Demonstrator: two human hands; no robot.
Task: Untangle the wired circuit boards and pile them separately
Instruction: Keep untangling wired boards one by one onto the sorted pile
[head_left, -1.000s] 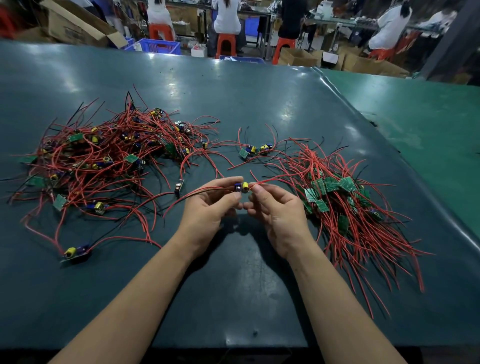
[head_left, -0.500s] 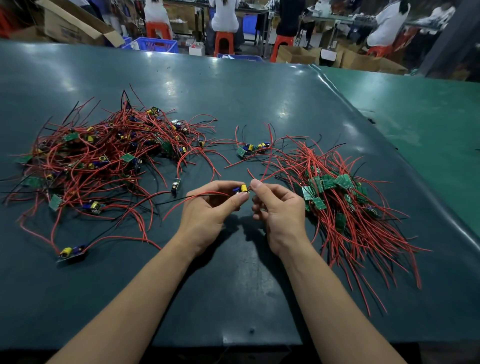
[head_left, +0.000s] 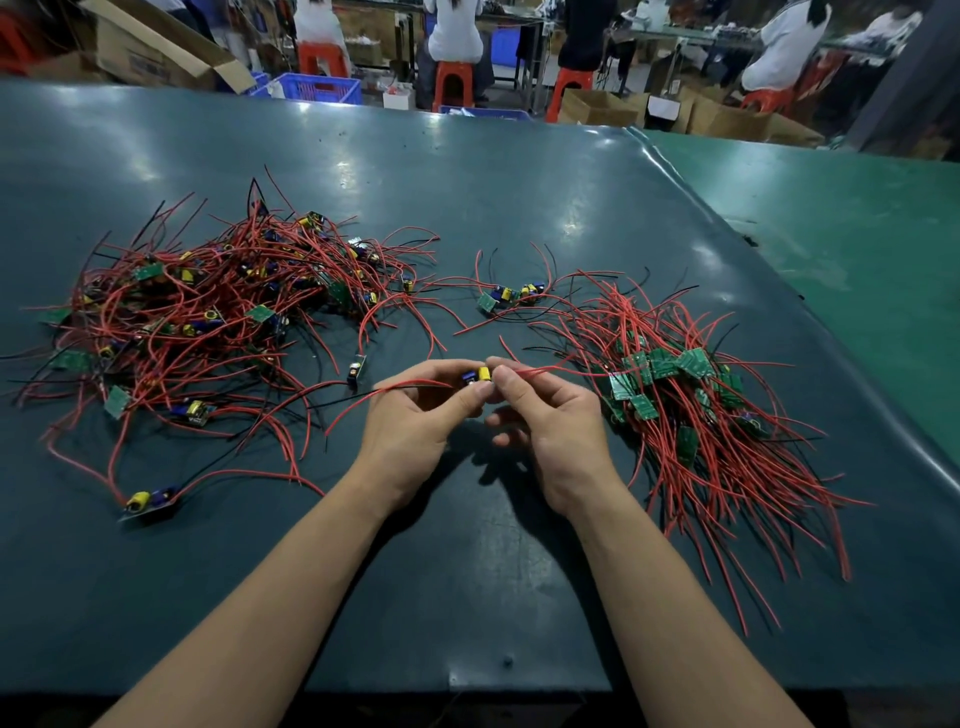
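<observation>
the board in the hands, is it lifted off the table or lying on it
Lifted: the board is pinched between the left hand and right hand above the table, its red wires trailing sideways.

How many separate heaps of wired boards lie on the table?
2. A tangled heap lies at the left; a tidier heap lies at the right. A few loose boards lie between them.

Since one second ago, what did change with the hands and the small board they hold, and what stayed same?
Very little changed. Both hands keep their grip on the small circuit board with the yellow part: left hand, right hand. The right forefinger moved slightly closer to the yellow part. Nothing was let go. The tangled heap of red-wired boards and the sorted pile of green boards with red wires stayed as before.
</observation>
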